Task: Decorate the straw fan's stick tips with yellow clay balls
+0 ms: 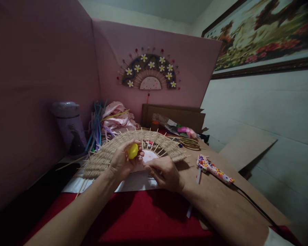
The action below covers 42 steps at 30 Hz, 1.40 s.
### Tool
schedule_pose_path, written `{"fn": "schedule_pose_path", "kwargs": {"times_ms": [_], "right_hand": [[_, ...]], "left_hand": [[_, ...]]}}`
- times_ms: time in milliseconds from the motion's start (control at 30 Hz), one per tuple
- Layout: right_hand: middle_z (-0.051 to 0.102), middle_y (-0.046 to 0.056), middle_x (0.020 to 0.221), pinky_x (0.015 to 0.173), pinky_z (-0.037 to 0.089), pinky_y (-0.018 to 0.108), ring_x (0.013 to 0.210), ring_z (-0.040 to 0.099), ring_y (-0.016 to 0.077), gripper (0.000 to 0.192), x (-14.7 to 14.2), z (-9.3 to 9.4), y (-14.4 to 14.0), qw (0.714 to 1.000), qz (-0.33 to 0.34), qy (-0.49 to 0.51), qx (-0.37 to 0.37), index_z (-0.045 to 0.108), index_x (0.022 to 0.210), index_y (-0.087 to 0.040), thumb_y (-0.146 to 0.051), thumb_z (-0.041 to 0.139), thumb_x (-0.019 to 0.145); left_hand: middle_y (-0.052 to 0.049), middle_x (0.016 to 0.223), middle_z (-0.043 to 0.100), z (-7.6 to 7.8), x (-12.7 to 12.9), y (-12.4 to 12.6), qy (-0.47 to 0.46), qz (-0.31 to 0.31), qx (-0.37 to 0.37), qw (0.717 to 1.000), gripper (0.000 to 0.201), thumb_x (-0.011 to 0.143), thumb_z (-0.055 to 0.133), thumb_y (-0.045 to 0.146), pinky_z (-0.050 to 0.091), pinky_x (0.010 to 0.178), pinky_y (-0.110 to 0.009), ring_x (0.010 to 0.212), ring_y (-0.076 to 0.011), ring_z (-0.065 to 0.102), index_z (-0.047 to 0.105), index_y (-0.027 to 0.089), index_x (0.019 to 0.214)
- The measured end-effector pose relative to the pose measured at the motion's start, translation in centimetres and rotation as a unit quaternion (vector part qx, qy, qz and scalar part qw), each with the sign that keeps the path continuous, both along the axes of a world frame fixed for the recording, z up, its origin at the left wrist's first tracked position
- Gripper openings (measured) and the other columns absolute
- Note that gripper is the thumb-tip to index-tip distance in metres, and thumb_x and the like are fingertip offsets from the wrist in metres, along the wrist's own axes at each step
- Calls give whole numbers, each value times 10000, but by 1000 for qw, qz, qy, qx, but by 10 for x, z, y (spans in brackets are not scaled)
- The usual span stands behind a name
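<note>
My left hand (122,159) is curled round a small, shiny yellow round object (132,151); its exact kind is unclear. Close beside it, my right hand (165,172) pinches with thumb and forefinger, and whatever is between those fingertips is too small to name. Both hands are over a half-round fan (102,160) woven from tan cord, with thin wooden sticks poking out along its outer edge. At the fan's centre is a white half-disc (150,156) with pink dots, partly covered by my hands.
To the right lies a flower-patterned glue gun (213,168) with a black cord. Gold-handled scissors (190,142) and plastic packets (169,125) lie behind. At left stand a purple bottle (69,128) and blue strips (97,123). A finished flowered fan (150,65) hangs on the pink panel.
</note>
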State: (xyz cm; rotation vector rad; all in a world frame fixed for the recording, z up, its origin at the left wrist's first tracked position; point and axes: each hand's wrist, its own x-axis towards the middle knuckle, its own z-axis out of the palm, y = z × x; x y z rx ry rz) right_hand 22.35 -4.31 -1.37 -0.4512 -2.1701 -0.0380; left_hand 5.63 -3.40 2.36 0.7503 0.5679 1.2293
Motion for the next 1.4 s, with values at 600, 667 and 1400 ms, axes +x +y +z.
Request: {"fn": "schedule_pose_path", "kwargs": {"times_ms": [600, 667, 1400], "right_hand": [[665, 17, 642, 500, 398, 234, 471, 524, 88, 175, 0, 0, -1, 1000, -1, -1, -9, 650, 855, -155, -204, 485, 888], [669, 19, 651, 501, 396, 233, 471, 519, 86, 181, 0, 1, -2, 1000, -1, 3, -14, 652, 858, -156, -207, 481, 891], [525, -37, 588, 428, 423, 212, 462, 512, 85, 169, -4, -4, 7, 920, -16, 303, -247, 538, 759, -184, -309, 633, 821]], "left_hand": [[-51, 708, 661, 0, 3, 2, 15, 53, 13, 998, 104, 763, 640, 189, 492, 579, -188, 576, -92, 589, 668, 94, 793], [-83, 840, 692, 0, 3, 1, 19, 56, 29, 998, 171, 737, 660, 145, 504, 641, -197, 640, -98, 608, 671, 89, 899], [-21, 608, 598, 0, 4, 0, 73, 70, 76, 992, 227, 691, 691, 325, 355, 414, -171, 453, -71, 497, 640, 119, 770]]}}
